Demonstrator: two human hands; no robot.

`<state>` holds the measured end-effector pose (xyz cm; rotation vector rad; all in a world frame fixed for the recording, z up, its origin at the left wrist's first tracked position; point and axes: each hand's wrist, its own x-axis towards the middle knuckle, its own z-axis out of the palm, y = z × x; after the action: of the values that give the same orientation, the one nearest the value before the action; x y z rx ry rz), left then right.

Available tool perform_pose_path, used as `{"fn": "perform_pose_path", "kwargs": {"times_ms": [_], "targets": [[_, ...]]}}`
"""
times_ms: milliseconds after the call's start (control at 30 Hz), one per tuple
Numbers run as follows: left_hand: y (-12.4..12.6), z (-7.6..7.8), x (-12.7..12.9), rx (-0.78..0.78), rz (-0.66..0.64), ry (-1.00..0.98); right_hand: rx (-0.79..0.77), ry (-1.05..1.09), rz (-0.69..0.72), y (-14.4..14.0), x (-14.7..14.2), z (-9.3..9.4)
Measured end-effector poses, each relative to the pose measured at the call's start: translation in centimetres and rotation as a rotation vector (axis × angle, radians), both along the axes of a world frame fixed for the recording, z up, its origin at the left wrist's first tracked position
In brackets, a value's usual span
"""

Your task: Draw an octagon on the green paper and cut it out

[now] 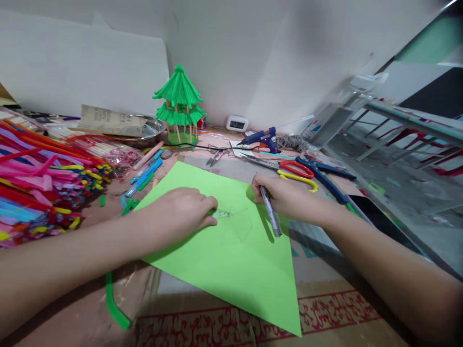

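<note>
On counter centre, green paper (231,260) is pinned w/ clear ruler (221,213) under left hand (177,212), flat. Pen (269,211) is gripped by right hand (285,197), lifted; marking step, tip must be lowered to ruler edge.

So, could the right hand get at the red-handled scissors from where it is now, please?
Probably yes: the right hand lies just in front of the red-handled scissors with nothing between them, though it already holds a pen.

paper sheet (231,260) on surface (90,308), centre | pipe cleaners (39,178) left | scissors (289,171) right behind sheet | pagoda model (180,106) behind, glue gun (261,139) to its right | ruler (221,213), perhaps, on sheet
</note>
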<state>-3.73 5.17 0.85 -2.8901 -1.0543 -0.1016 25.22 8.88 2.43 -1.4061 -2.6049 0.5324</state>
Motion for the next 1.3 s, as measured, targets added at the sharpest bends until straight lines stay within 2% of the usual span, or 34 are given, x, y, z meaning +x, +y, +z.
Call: {"fn": "perform_pose_path", "kwargs": {"times_ms": [133,300,433,567,700,800,900,967,1067,1167,1233,1300], "targets": [[-2.7,0.0,0.9,0.034,-0.007,0.002,0.08,0.016,-0.04,-0.2,-0.2,-0.4],[-3.7,-0.8,0.3,0.144,0.047,0.022,0.155,0.108,-0.073,-0.3,-0.8,-2.2],[-4.2,-1.5,0.7,0.221,-0.053,-0.015,0.228,0.212,-0.088,-0.3,-1.1,-4.1],[-4.7,-1.4,1.4,0.242,-0.141,-0.061,0.268,0.26,-0.056,-0.3,-1.1,-4.6],[-5.0,-1.1,1.2,0.23,0.004,-0.015,0.297,0.274,-0.026,-0.3,-1.0,-4.5],[-5.1,-1.4,1.0,0.235,0.078,0.02,0.391,0.318,0.009,-0.6,-1.0,-4.4],[-4.7,-2.0,1.6,0.248,0.058,-0.013,0.456,0.387,0.112,-1.0,-1.0,-4.3],[-4.3,-2.7,2.2,0.276,0.052,-0.066,0.418,0.421,0.211,-1.3,-0.9,-4.0],[-3.4,-3.5,3.0,0.342,0.038,-0.136,0.356,0.441,0.411,-1.8,-0.9,-3.2],[-3.0,-3.8,2.8,0.369,-0.009,-0.163,0.348,0.349,0.617,-2.5,-1.2,-2.0],[-3.0,-3.7,2.3,0.375,-0.029,-0.17,0.382,0.261,0.665,-2.8,-1.5,-1.4],[-3.1,-3.6,1.8,0.395,-0.026,-0.173,0.416,0.229,0.655,-3.0,-1.7,-1.1]]}}
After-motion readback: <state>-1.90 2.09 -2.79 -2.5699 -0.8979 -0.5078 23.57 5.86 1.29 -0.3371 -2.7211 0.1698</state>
